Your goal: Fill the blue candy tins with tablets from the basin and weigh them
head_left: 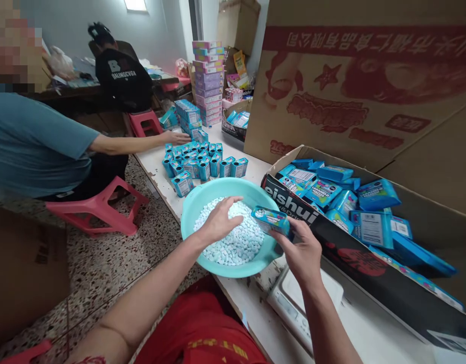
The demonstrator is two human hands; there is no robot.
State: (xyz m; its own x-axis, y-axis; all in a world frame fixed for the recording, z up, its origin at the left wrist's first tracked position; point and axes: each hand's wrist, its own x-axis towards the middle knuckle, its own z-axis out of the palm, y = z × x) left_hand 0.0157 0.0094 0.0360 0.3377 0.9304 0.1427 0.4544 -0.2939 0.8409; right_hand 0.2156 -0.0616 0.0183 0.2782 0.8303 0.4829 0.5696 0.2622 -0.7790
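Note:
My right hand (303, 247) grips a small blue candy box (270, 218) by its near end, tilted over the right side of a turquoise basin (191, 237). Over the basin's middle is my left hand (220, 222), thumb and fingers apart, with nothing visible in it. Pale candies (236, 245) fill the bottom of the basin. Whether the left fingers touch them I cannot tell. Just beyond the rim stand several blue boxes (204, 167) in a cluster, many with dark round openings on top.
A black carton (331, 235) full of blue boxes lies at right, with a white scale (293, 298) beside it. A large cardboard box (354, 96) rises behind. At left, a co-worker's hand (176, 137) reaches to stacked blue boxes (188, 114). Another person (121, 76) sits farther back.

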